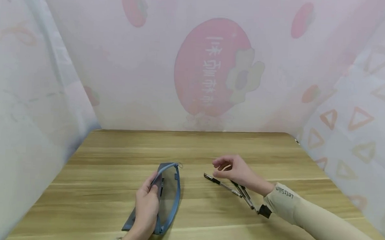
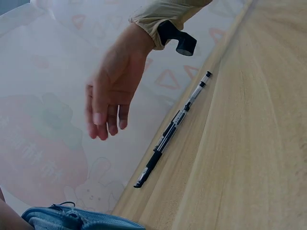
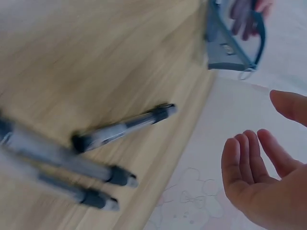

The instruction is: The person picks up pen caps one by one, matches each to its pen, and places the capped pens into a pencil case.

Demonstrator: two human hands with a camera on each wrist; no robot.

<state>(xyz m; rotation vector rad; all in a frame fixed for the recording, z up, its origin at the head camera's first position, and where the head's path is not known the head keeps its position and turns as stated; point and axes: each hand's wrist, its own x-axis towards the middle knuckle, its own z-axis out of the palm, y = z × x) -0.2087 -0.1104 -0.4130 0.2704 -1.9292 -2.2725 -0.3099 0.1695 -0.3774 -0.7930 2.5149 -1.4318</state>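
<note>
On the left of the table in the head view, my left hand (image 1: 147, 202) grips a blue-trimmed zip pencil case (image 1: 174, 208) with see-through mesh. Its zipped mouth gapes toward the right, and a small dark item shows inside. My right hand (image 1: 237, 170) hovers over the pens with loosely bent fingers and nothing between them. Three clear-barrelled pens with black grips lie below it: a separate pen (image 1: 223, 185) points toward the case, and a pair (image 1: 244, 196) rests side by side. In the right wrist view, the pens (image 3: 127, 128) are blurred beside the right hand (image 3: 268, 182).
A wood-grain table (image 1: 113, 148) is enclosed by printed cloth walls (image 1: 149, 78) at the back and both sides. A black wrist-worn device (image 1: 265, 211) hangs under the right cuff, close to the pens. A small dark object (image 1: 296, 141) lies at the far right table corner.
</note>
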